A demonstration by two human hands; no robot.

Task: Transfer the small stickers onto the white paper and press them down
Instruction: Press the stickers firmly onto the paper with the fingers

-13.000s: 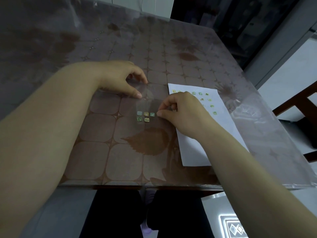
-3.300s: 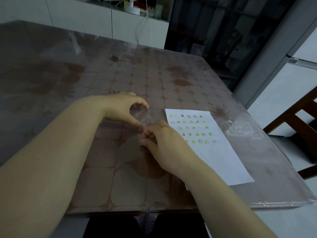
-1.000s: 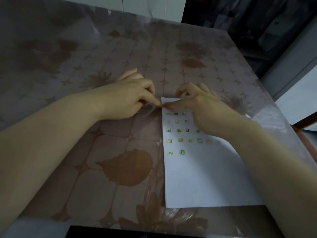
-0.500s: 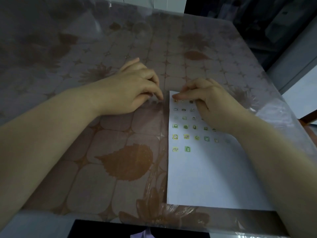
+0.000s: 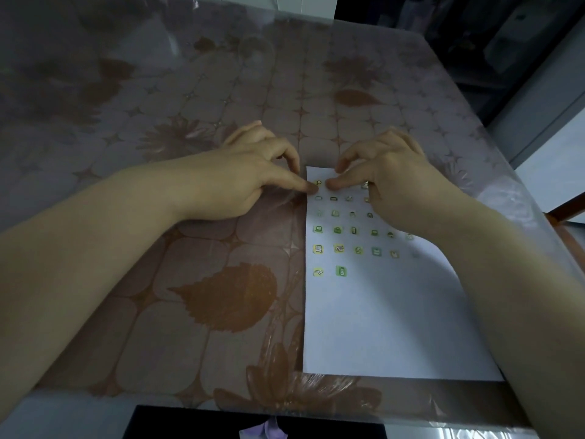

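Two hands at the top edge of the white paper | left hand thumb tip down on the paper's top-left corner, fingers curled | right hand thumb pressing beside a sticker there | rows of small stickers already stuck below | paper flat on the counter

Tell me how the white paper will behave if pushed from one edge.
The white paper is a thin, flat sheet, so probably floppy and light. On the glossy table cover it likely slides or buckles unless a hand pins it.
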